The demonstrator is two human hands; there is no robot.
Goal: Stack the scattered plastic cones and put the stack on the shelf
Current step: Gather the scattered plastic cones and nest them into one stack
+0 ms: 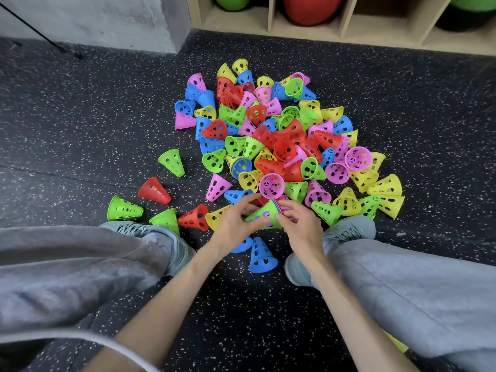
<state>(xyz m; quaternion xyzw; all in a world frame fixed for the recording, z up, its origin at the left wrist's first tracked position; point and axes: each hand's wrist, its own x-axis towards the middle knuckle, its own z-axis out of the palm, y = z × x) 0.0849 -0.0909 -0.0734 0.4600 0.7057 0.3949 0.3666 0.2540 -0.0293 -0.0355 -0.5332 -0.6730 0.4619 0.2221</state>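
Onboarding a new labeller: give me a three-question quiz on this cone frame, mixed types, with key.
1. True or false: the short nested stack of plastic cones, green outermost, lies on its side between both hands.
2. The lone blue perforated plastic cone between the feet is: A) standing upright B) inside the wooden shelf C) in the left hand.
3. Fill in: the wooden shelf compartments hold large ____, no cones.

Key: 1 true; 2 A; 3 balls. The left hand and right hand both grip the stack.
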